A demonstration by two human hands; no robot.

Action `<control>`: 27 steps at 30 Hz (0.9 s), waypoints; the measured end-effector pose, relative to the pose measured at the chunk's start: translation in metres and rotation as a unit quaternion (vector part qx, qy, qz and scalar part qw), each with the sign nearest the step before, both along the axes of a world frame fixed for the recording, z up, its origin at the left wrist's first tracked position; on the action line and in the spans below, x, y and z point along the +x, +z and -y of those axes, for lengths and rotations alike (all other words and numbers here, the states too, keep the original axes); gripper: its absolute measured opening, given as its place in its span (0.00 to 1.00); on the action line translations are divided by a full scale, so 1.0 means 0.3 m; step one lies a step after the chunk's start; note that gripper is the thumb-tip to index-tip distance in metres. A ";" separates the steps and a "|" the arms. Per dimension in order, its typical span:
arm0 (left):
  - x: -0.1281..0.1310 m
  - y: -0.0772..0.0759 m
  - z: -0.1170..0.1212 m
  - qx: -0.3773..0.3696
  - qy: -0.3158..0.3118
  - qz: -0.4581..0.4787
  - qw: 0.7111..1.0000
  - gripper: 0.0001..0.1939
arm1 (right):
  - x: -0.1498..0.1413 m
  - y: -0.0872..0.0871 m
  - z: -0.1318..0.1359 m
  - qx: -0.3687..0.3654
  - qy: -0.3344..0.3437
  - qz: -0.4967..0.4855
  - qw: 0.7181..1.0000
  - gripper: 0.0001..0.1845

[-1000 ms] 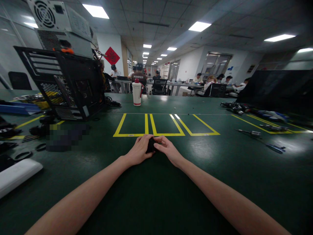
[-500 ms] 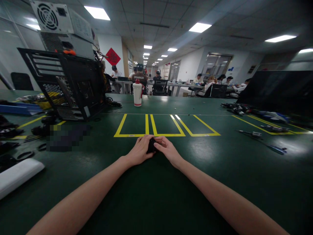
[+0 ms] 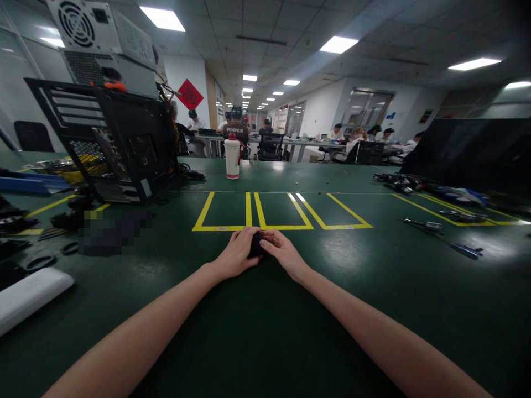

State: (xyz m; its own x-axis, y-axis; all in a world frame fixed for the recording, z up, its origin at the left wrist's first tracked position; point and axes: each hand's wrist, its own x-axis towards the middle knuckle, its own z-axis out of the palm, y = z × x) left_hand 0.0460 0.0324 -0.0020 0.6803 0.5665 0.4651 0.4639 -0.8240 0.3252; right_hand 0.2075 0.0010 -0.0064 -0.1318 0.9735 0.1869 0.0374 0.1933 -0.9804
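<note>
A small black object (image 3: 255, 245) sits between my two hands on the green table (image 3: 265, 326), just in front of the yellow tape outlines (image 3: 286, 227). Fingers and palms cover most of it, so its kind cannot be made out. My left hand (image 3: 237, 253) curls around its left side, thumb toward me. From the right, my right hand (image 3: 284, 251) closes on it with the thumb and bent fingers.
An open black computer case (image 3: 120, 143) with power supplies (image 3: 103, 33) on top stands at the left. Beyond the tape is a white tumbler (image 3: 232, 157). Screwdriver-like tools (image 3: 423, 224) lie right, a white bar-shaped object (image 3: 33, 298) at left. People sit in the background.
Both hands keep practically the same place and grip on the black object. The whole view has shifted very slightly.
</note>
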 end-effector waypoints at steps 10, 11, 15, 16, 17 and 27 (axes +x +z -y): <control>0.002 -0.005 -0.003 0.005 0.002 0.004 1.000 0.30 | 0.004 0.010 0.008 0.006 0.036 -0.033 0.999 0.14; 0.003 -0.006 -0.003 0.007 0.003 0.003 1.000 0.30 | 0.002 0.008 0.005 0.008 0.024 -0.028 0.999 0.13; 0.006 -0.008 -0.005 0.009 0.009 0.002 1.000 0.30 | 0.000 -0.001 -0.004 -0.006 0.019 -0.020 1.000 0.15; 0.006 -0.009 -0.005 0.008 0.008 0.002 1.000 0.30 | 0.001 -0.001 -0.002 -0.006 0.029 -0.025 0.999 0.16; 0.006 -0.009 -0.005 0.007 0.006 0.002 1.000 0.30 | 0.003 -0.001 0.000 -0.003 0.043 -0.033 0.999 0.17; 0.002 0.000 0.001 0.005 0.002 0.004 1.000 0.29 | 0.002 -0.005 -0.003 -0.023 0.012 -0.017 0.999 0.17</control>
